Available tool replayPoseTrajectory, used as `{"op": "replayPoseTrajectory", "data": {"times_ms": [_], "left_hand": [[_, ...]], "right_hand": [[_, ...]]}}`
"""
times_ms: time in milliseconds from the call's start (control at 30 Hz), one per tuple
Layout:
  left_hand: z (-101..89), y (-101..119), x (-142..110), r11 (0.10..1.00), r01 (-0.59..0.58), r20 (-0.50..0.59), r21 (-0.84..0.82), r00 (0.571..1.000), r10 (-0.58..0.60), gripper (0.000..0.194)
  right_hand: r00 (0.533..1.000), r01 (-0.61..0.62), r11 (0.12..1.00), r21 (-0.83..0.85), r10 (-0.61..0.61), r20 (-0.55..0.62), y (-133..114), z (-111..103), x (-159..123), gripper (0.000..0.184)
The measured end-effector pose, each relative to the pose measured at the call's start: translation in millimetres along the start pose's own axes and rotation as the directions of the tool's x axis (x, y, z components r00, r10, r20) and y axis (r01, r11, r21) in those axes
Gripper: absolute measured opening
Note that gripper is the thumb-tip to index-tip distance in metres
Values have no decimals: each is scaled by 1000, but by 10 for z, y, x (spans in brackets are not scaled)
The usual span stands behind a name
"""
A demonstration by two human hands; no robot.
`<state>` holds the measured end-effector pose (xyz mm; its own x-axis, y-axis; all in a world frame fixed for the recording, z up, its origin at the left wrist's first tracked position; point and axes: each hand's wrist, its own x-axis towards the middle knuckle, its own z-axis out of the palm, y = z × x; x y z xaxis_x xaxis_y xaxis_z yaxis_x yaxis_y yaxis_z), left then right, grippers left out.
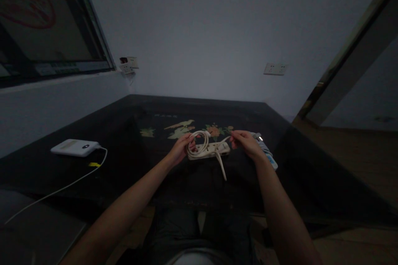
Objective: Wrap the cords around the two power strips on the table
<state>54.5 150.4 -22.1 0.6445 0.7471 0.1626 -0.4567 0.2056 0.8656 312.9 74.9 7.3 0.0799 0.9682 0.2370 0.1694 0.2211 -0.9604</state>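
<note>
Pale wall (199, 41) rises behind a dark surface (192, 186) painted with a bird and flowers, with a double socket plate (276, 69) on the right. Near the middle of the surface lies a white power strip (210, 149), between the person's two hands. Its white cord (205, 144) is gathered in loops over the left part of the strip, just right of the left hand (183, 148), whose fingers are closed around the coil's left side. Another stretch of cord runs up to the right hand (244, 140), where thumb and fingertips come together on it, just beyond the strip's right end. Between the hands, a length of cord crosses the strip and hangs over its near side. Close beside the right wrist lies a white-and-blue object (271, 159) with a grey cable about it. Well apart on the left rests a white power bank (74, 148), a thin cable (79, 179) leading from it past a yellow piece (94, 165).
</note>
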Motion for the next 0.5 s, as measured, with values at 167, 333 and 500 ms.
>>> {"op": "replayPoseTrajectory", "data": {"times_ms": [167, 333, 500], "left_hand": [[32, 21, -18, 1000, -20, 25, -9, 999, 20, 29], [45, 67, -46, 998, -56, 40, -23, 998, 57, 28], [25, 69, -53, 996, -82, 34, -44, 996, 84, 27]], "right_hand": [[935, 193, 978, -73, -206, -288, -72, 22, 20, 32], [946, 212, 958, -194, -251, -205, -195, 202, 115, 22], [980, 194, 946, -258, -198, 9, -265, 382, 334, 16]]}}
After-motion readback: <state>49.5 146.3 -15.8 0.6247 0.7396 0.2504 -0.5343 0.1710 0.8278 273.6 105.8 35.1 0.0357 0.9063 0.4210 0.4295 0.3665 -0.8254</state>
